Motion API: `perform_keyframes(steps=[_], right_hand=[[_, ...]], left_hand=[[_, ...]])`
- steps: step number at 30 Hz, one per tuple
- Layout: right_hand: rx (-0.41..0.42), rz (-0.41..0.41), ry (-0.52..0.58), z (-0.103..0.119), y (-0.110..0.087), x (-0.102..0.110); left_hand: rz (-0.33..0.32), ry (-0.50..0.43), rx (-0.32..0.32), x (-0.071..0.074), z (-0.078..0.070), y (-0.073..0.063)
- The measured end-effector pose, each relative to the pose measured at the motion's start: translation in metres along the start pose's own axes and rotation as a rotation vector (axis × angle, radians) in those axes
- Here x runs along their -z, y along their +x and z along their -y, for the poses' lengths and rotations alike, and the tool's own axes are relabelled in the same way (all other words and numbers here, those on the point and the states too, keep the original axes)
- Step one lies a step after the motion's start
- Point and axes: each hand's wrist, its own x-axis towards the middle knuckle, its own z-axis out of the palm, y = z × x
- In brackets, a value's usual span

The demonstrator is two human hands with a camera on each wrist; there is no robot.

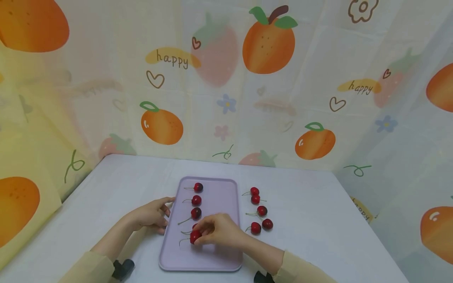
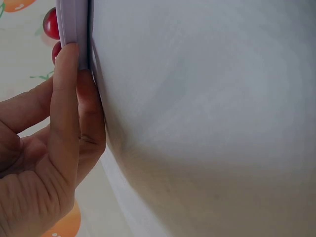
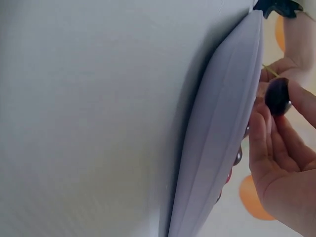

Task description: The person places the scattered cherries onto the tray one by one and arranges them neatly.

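My right hand (image 1: 221, 232) pinches a dark red cherry (image 1: 195, 237) between thumb and fingertips, low over the lilac tray (image 1: 219, 259). In the right wrist view this held cherry (image 3: 278, 97) looks nearly black, and a green stem stands out from it. Just beyond it, another cherry (image 1: 195, 226) on the tray is mostly hidden by the hand. Farther up the tray's left side, several stemmed cherries (image 1: 196, 200) form a column. My left hand (image 1: 150, 215) touches the tray's left edge; its fingertips (image 2: 69, 54) rest against the rim in the left wrist view.
Right of the tray, several loose cherries (image 1: 262, 211) with stems lie on the white table (image 1: 311, 228). A fruit-printed curtain (image 1: 226, 98) hangs behind the table and along its sides. Dark wrist devices (image 1: 123, 269) sit near both sleeves.
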Motion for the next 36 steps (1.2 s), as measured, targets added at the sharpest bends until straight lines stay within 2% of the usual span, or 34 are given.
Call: perform_keyframes(steps=[25,36], right_hand=[[-0.019,0.047,-0.043,-0.006,-0.002,-0.002],[-0.003,0.054,-0.109,-0.010,-0.001,-0.001]], left_hand=[[0.001,0.008,0.010,0.000,-0.001,0.000],[-0.005,0.003,0.009,-0.001,0.000,0.000]])
